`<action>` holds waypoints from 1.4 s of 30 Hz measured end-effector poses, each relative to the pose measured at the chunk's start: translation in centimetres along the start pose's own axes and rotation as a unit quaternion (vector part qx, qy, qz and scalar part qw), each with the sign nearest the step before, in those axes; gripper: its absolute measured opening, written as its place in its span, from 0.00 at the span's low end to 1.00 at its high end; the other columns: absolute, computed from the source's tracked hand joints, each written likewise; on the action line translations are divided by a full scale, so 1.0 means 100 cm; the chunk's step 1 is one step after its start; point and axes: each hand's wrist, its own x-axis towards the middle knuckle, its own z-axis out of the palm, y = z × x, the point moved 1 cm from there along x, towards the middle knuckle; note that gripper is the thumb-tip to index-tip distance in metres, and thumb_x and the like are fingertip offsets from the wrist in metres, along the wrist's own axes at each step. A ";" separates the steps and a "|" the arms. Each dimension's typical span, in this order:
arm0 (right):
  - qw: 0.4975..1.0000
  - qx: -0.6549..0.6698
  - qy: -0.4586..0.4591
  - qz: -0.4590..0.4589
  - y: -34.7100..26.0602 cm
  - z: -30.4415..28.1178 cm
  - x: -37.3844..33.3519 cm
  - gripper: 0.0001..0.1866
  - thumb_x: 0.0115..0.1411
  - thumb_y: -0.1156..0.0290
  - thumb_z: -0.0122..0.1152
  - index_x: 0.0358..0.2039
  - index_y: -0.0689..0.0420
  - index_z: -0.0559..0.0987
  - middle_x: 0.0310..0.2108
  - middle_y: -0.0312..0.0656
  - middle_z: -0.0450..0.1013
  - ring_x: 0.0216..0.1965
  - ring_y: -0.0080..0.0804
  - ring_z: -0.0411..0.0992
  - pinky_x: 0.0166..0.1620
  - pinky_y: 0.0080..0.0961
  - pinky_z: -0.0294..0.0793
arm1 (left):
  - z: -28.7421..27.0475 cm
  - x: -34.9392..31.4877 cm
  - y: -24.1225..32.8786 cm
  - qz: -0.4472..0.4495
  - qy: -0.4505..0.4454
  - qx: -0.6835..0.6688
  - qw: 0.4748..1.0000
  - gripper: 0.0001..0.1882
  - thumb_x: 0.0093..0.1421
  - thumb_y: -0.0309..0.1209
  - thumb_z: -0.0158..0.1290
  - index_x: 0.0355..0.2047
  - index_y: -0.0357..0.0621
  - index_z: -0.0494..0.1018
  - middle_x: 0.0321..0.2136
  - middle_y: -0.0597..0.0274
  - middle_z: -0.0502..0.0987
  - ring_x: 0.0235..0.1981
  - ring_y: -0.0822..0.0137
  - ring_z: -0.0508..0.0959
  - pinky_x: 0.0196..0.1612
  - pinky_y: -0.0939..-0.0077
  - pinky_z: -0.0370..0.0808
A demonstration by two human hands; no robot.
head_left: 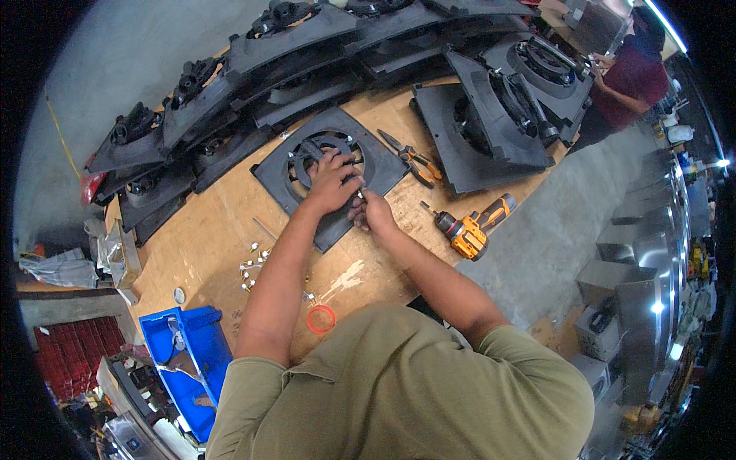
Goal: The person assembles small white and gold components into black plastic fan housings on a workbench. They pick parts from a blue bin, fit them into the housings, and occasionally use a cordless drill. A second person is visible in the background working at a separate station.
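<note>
A square black panel with a round fan opening (284, 175) lies flat on the wooden workbench in front of me. My left hand (334, 184) rests on the ring and hub of the opening, its fingers stretched out over them. Close beside it, at the panel's near right part, my right hand (372, 213) is closed in a pinch. A small pale tip shows between its fingers, too small to name. Right of the panel lie pliers with orange and black handles (418, 165). A yellow and black cordless drill (464, 234) rests near the bench's right edge.
More black fan panels (307, 34) stand in rows along the far side, with others stacked (483, 130) at right. Several small white-capped parts (253, 264) and an orange-red ring (321, 319) lie nearer me. A blue bin (165, 330) is at left. Another person (632, 73) stands far right.
</note>
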 end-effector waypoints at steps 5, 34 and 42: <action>0.987 -0.099 0.045 -0.115 -0.006 0.006 -0.002 0.19 0.68 0.55 0.41 0.32 0.57 0.71 0.19 0.42 0.73 0.14 0.27 0.65 0.16 0.21 0.62 | 0.001 0.001 -0.002 0.010 0.004 0.000 1.000 0.17 0.58 0.47 0.53 0.40 0.53 0.79 0.61 0.66 0.66 0.67 0.53 0.52 0.62 0.38 0.45; 0.996 -0.082 0.022 -0.014 -0.017 -0.007 -0.008 0.18 0.66 0.57 0.46 0.37 0.61 0.75 0.23 0.43 0.75 0.19 0.30 0.70 0.19 0.23 0.65 | 0.002 0.001 -0.003 0.009 0.005 -0.001 1.000 0.16 0.58 0.46 0.53 0.39 0.52 0.80 0.60 0.67 0.66 0.67 0.53 0.52 0.63 0.42 0.45; 0.987 0.100 -0.097 0.077 -0.011 -0.012 -0.001 0.19 0.66 0.58 0.45 0.35 0.61 0.76 0.24 0.44 0.76 0.21 0.34 0.72 0.23 0.30 0.68 | 0.002 0.000 -0.001 0.021 0.017 -0.010 1.000 0.17 0.58 0.47 0.53 0.39 0.51 0.80 0.60 0.66 0.66 0.67 0.52 0.52 0.63 0.43 0.45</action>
